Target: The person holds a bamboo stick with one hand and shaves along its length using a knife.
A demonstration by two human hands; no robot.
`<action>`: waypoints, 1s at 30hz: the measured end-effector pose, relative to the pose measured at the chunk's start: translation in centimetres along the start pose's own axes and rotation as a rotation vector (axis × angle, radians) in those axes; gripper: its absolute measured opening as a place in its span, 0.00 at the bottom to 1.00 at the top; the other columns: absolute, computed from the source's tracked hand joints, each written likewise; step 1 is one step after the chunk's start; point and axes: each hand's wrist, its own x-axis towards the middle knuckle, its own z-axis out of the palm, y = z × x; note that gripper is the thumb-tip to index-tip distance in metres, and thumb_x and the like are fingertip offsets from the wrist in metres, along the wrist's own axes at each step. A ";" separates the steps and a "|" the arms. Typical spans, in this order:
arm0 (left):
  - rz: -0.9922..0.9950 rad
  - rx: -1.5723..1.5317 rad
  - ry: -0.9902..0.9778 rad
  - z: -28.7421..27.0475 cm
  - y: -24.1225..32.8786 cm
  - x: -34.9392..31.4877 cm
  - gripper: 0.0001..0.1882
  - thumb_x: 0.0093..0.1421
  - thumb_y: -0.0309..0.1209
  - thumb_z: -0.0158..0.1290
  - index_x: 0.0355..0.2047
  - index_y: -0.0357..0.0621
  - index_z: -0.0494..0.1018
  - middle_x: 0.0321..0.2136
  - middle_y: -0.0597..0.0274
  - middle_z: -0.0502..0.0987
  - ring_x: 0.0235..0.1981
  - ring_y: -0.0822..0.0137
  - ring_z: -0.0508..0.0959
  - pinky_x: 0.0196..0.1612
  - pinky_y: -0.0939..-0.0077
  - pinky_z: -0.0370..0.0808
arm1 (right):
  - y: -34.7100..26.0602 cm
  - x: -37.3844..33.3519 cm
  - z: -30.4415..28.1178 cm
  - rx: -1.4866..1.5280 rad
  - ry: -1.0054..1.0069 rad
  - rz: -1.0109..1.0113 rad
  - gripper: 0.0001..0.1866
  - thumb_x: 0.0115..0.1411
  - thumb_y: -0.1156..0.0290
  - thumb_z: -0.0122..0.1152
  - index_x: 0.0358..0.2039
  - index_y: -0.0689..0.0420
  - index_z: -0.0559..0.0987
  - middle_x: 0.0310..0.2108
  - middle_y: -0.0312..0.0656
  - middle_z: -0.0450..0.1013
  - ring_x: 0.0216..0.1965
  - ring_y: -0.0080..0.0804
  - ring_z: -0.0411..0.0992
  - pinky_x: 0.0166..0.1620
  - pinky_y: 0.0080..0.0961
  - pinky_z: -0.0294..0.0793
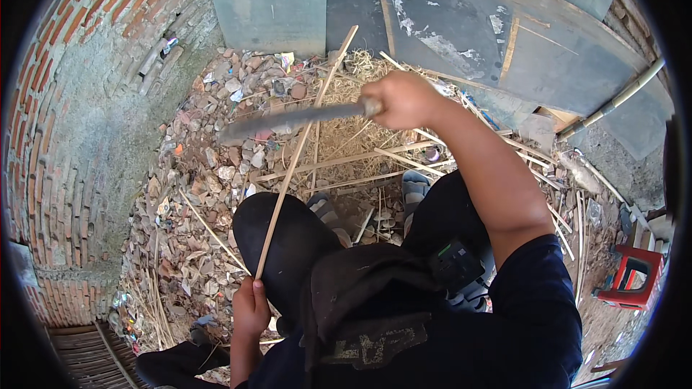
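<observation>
My left hand [250, 307] is closed round the lower end of a long, thin bamboo strip [280, 210]. The strip slants up and away over my left knee. A machete [288, 119] is in my right hand [401, 99], gripped by its handle, with the blurred blade pointing left. In this view the blade crosses the upper part of the strip; whether they touch I cannot tell. Pale shavings [353, 130] are heaped on the ground beyond my feet.
Several cut strips [404, 151] lie across the shavings and rubble [209, 173]. A brick wall [72, 151] rises on the left, grey panels [440, 29] stand ahead. At the right are a bamboo pole [613, 99] and a red stool [634, 277]. Something dark, cloth-like [173, 364] is at lower left.
</observation>
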 end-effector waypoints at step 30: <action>0.026 0.007 -0.135 -2.0 -1.7 1.4 0.23 0.74 0.41 0.40 0.27 0.36 0.66 0.17 0.44 0.69 0.19 0.45 0.71 0.24 0.55 0.64 | 3.5 2.3 3.9 -0.083 -0.017 0.178 0.13 0.56 0.63 0.61 0.38 0.56 0.82 0.31 0.50 0.78 0.36 0.47 0.78 0.43 0.44 0.77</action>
